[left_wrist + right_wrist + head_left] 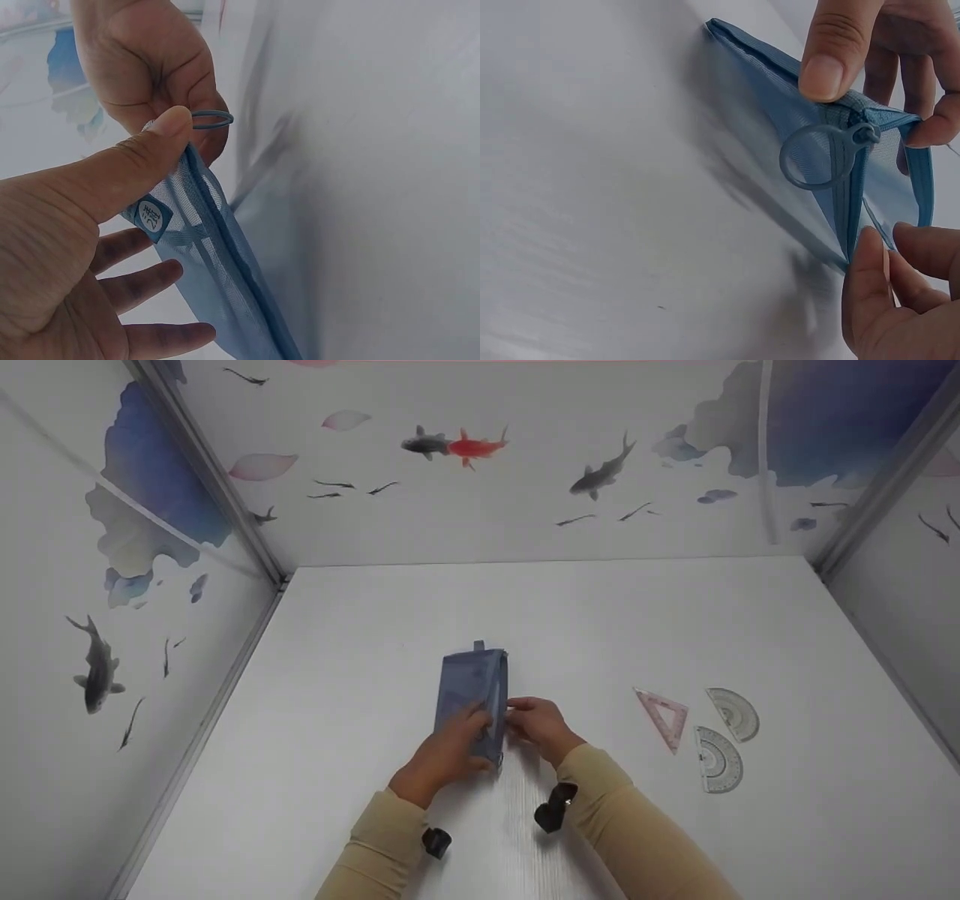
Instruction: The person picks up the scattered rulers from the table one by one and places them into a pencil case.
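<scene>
A blue mesh zip pouch [469,682] stands tilted at the middle of the white table, its long zip side toward the right. My left hand [444,750] grips it near its front end, the thumb [823,77] on its top edge in the right wrist view. A plastic zip ring [810,184] hangs at the zip's end. My right hand [544,729] is at the pouch's right side. Its thumb and fingers [866,270] pinch a thin clear flat piece [876,219] at the opening; I cannot tell its kind.
To the right lie a pink set square [679,731] and two clear protractors, one farther back [742,712] and one nearer [726,765]. White panels [525,525] printed with fish enclose the table [337,660] at the back and sides.
</scene>
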`<action>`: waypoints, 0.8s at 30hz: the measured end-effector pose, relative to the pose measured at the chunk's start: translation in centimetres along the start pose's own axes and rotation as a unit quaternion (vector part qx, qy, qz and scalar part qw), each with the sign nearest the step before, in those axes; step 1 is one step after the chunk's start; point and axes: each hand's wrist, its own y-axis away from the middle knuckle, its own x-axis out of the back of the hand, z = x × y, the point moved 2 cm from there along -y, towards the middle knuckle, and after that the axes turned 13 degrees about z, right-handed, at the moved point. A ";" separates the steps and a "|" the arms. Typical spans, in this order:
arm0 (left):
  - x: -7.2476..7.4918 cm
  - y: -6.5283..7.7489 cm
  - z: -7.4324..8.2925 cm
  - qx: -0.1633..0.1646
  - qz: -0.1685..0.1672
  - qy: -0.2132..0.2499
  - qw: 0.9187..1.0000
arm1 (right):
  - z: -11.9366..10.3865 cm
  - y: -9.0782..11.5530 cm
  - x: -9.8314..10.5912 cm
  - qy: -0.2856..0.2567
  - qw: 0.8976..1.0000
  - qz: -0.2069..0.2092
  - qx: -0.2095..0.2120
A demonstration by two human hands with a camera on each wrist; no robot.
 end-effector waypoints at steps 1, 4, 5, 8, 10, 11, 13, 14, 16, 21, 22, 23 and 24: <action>0.0 0.0 0.0 0.000 0.000 -0.003 1.000 | 0.0 0.0 0.1 0.003 1.000 0.002 0.002; 0.0 0.0 -0.1 0.002 0.000 -0.010 1.000 | -0.1 0.0 0.3 0.013 1.000 0.007 0.009; 0.0 0.0 0.0 0.004 0.000 -0.011 1.000 | -0.2 -0.1 0.4 0.015 1.000 0.009 0.014; 0.1 -0.1 0.0 0.012 -0.005 -0.012 1.000 | -0.4 0.0 0.7 0.022 0.999 0.015 0.024; 0.1 -0.1 0.1 0.019 -0.009 -0.013 1.000 | -0.5 0.0 0.9 0.022 0.999 0.018 0.032; 0.2 -0.1 0.2 0.022 -0.011 -0.013 1.000 | -0.6 0.0 1.0 0.023 0.999 0.020 0.034; 0.2 -0.1 0.2 0.026 -0.015 -0.014 0.999 | -0.7 0.1 1.2 0.022 0.999 0.023 0.041; 0.2 -0.1 0.2 0.030 -0.017 -0.014 0.999 | -0.8 0.1 1.3 0.024 0.998 0.024 0.044; 0.2 -0.1 0.2 0.036 -0.020 -0.015 0.999 | -0.9 0.2 1.5 0.030 0.998 0.025 0.051; 0.1 0.0 0.2 0.047 -0.022 -0.014 0.999 | -1.3 0.4 2.2 0.040 0.996 0.018 0.077; 0.1 0.0 0.2 0.047 -0.021 -0.014 0.999 | -1.4 0.4 2.4 0.042 0.996 0.016 0.083; 0.1 0.0 0.2 0.046 -0.020 -0.013 0.999 | -1.5 0.4 2.6 0.043 0.995 0.017 0.087; 0.2 0.0 0.2 0.044 -0.018 -0.013 0.999 | -1.6 0.4 2.8 0.047 0.995 0.018 0.091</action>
